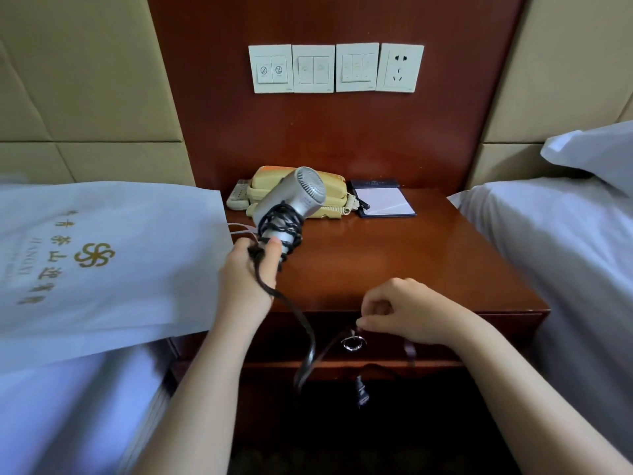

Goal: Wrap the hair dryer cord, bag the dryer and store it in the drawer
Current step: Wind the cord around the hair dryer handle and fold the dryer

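My left hand [248,269] grips the handle of a silver hair dryer [295,197], held above the wooden nightstand [411,255]. Several turns of black cord [281,224] are wound around the handle. The loose cord [308,341] hangs down in a loop in front of the drawer [445,347], with the plug [361,394] dangling below. My right hand [400,310] pinches the cord near the drawer's metal ring pull [351,342]. A white bag [102,262] with gold lettering lies on the bed at the left, its drawstring [241,231] toward the dryer.
A yellow telephone [329,197], a remote [238,195] and a notepad in a dark folder [383,200] sit at the back of the nightstand. Wall switches and a socket [400,67] are above. White beds flank both sides, with a pillow [596,149] on the right.
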Demonstrator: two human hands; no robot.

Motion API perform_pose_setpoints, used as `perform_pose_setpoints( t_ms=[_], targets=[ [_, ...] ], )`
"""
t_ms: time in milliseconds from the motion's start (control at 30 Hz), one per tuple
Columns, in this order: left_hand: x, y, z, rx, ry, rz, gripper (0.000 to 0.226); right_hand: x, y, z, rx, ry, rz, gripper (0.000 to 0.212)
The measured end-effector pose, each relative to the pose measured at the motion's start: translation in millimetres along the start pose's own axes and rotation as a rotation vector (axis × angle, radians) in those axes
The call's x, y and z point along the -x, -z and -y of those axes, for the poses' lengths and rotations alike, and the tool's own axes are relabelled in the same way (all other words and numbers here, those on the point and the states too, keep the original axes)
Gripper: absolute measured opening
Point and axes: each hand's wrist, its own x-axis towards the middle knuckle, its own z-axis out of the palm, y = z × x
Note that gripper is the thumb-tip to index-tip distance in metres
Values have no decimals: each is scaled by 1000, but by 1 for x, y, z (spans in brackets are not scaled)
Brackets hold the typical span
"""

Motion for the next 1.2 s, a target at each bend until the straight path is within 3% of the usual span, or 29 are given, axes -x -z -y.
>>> perform_pose_setpoints(
  t_ms=[100, 233, 400, 533, 700, 833, 933, 1033, 1200],
  targets=[
    [6, -16, -7, -79, -70, 31, 34, -1, -5, 9, -110, 72, -33, 24],
    [17, -32, -19, -231, -141, 15, 34, 3, -7, 33, -808, 171, 53, 43],
    [19, -37, -22, -320, -187, -7, 33, 8, -18, 45, -1123, 91, 254, 20],
    [12, -25, -22, -322, -111, -32, 34, 12, -2, 35, -1443, 17, 241, 30],
    [5, -4, -16, -387, -93, 33, 30, 14, 27, 19, -1328, 78, -127, 35],
    [15, 5, -22, -405, -191, 301, 24, 8, 44, 11, -1144, 145, -524, 44],
    [21, 11, -28, -410, -242, 550, 34, 6, 52, 5, -730, 192, -780, 45],
    [24, 14, -31, -267, -144, 698, 35, 6, 61, -5, -419, 201, -881, 45],
    [33, 16, -40, -56, 11, 842, 35, 6, 68, -22, -425, 154, -787, 45]
  ],
)
